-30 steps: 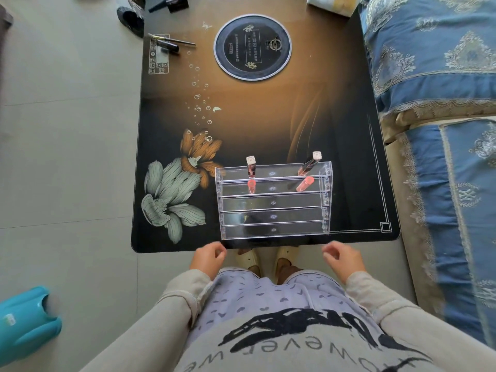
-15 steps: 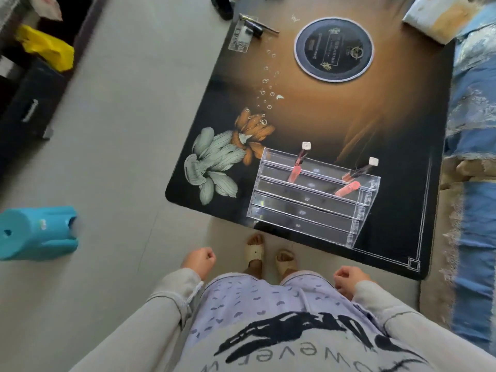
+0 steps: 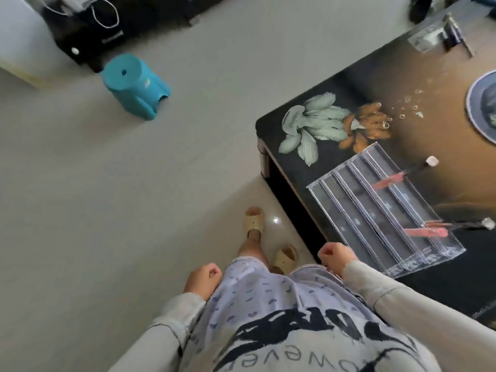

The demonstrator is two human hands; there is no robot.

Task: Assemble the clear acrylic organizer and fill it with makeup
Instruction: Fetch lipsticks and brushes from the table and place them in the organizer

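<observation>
The clear acrylic organizer [image 3: 375,210], a stepped rack with several rows, stands near the front edge of the dark glass table [image 3: 442,124]. Two pink lip gloss tubes sit in its back rows, one at the far end [image 3: 389,181] and one at the near end [image 3: 426,232], both with white caps. My left hand [image 3: 202,280] hangs by my hip with its fingers curled into a fist, holding nothing. My right hand [image 3: 335,257] is also a fist and holds nothing, just off the table's edge and apart from the organizer.
A blue plastic stool [image 3: 134,84] lies on the tiled floor to the left. A black bag [image 3: 88,30] stands behind it. A round dark disc [image 3: 483,108] and small makeup items [image 3: 440,36] lie at the table's far side.
My view has swung left, away from the table, so the organizer now sits at the right and the stool has come further into view. Both hands stay curled at my sides.
</observation>
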